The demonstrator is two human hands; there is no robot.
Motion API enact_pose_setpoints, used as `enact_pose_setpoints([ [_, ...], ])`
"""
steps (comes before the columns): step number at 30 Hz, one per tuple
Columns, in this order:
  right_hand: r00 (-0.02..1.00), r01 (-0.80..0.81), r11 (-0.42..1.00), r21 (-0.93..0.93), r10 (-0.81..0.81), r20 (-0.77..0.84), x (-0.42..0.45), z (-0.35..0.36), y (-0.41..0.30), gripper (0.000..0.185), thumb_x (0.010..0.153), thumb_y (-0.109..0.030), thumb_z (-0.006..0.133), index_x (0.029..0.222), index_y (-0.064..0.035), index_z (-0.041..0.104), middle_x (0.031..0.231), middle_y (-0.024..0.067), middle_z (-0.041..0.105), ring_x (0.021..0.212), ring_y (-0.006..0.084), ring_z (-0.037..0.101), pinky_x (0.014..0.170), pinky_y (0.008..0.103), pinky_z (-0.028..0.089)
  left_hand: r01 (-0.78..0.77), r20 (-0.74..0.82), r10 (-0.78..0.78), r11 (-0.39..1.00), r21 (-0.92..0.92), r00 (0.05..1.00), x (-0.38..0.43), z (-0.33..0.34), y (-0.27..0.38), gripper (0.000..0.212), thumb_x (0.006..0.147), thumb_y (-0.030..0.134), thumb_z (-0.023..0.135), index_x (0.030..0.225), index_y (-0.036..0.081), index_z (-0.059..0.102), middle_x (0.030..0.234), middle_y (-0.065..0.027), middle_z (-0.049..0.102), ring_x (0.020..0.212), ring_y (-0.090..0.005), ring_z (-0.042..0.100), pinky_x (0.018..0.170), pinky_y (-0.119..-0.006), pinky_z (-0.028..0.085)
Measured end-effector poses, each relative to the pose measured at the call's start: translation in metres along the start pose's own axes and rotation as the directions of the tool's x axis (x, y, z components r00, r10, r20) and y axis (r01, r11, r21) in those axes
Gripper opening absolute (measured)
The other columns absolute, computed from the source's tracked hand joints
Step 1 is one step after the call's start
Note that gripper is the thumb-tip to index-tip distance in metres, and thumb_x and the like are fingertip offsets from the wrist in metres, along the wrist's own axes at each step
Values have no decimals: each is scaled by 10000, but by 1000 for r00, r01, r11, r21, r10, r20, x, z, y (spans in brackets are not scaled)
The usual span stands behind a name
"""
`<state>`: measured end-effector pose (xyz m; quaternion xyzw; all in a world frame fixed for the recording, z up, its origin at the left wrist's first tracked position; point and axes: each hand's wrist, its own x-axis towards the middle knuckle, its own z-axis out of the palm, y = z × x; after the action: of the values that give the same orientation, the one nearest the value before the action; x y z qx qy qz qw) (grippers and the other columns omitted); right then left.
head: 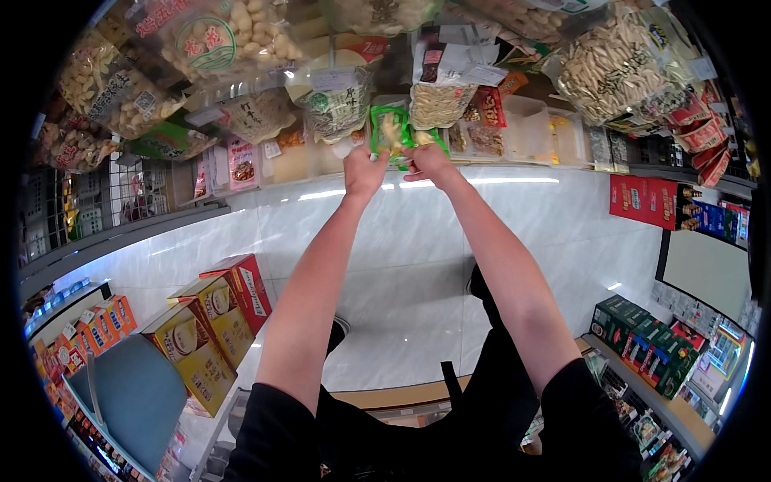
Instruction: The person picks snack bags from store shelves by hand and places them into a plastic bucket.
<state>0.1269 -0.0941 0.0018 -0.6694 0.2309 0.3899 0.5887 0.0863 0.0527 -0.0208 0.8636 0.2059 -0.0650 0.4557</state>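
Note:
A green-edged snack packet (391,129) with a see-through front and pale food inside is in front of me, at the shelf's front edge. My left hand (364,172) pinches its lower left corner between thumb and fingers. At its lower right corner are the curled fingers of my right hand (430,164), which also seem to grip it. A second green packet (425,137) lies just beyond my right hand, partly hidden by it. Above hang a bag of seeds (339,99) and a white-topped bag (443,102). Small nut packets (485,138) sit to the right.
See-through plastic bins (526,129) line the shelf. Large peanut bags (235,36) and seed bags (620,72) hang overhead. Yellow cartons (196,349) and a blue seat (129,397) stand at lower left, dark green drink packs (647,343) at lower right. Grey tiled floor (397,301) lies below.

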Motion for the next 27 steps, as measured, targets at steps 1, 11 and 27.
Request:
enact_pose_setpoints([
  [1,1000,-18,998,68,17,5,7,-5,2,207,814,-174,560,689,-17,511,594,24,491,480,115,488,539,334,546,-12,3,12,1000,17,1000,6,5,3,349,705,279,659,617,-25,511,535,-117,554,471,-173,545,497,-325,437],
  [11,997,-77,943,324,69,37,0,-18,21,236,862,-193,460,959,19,498,823,119,573,724,247,579,699,404,520,341,191,-307,923,-180,932,-5,20,15,434,807,372,499,577,10,566,520,-106,585,421,-191,562,467,-317,467],
  [27,956,-250,853,458,294,-26,-232,-50,111,323,829,-345,536,654,-82,469,487,-11,360,392,117,363,429,299,409,627,378,-505,686,-370,776,-274,-8,113,339,832,273,461,608,24,509,497,-68,517,422,-145,509,397,-288,402],
])
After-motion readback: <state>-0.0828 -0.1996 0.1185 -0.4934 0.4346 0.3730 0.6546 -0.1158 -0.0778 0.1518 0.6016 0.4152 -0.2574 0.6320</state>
